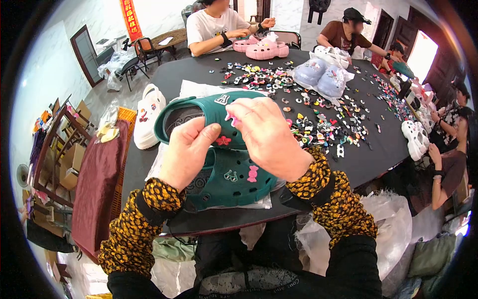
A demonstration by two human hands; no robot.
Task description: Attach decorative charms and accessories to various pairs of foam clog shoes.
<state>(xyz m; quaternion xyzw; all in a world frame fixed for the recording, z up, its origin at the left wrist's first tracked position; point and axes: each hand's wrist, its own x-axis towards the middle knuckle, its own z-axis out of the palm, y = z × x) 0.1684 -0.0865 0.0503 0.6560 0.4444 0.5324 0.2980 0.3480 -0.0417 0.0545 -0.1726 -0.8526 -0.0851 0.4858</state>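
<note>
My left hand (186,152) grips a dark green clog (201,105) by its side, thumb on the upper near a red flower charm (223,141). My right hand (266,132) pinches a small pink shoe charm (232,118) over the clog's holed top, its lower part hidden by the fingers. A white letter charm (222,99) sits further up the same clog. Closer to me, a second green clog (214,197) lies on white wrapping, bearing a pink candy-shaped charm (253,174) and a letter charm (230,175).
Loose charms (323,132) are scattered over the black table (383,149). A white clog (148,117) stands at left; wrapped lilac clogs (323,77) and pink clogs (268,49) lie beyond. Several people work around the table. A maroon-covered bench (97,179) stands left.
</note>
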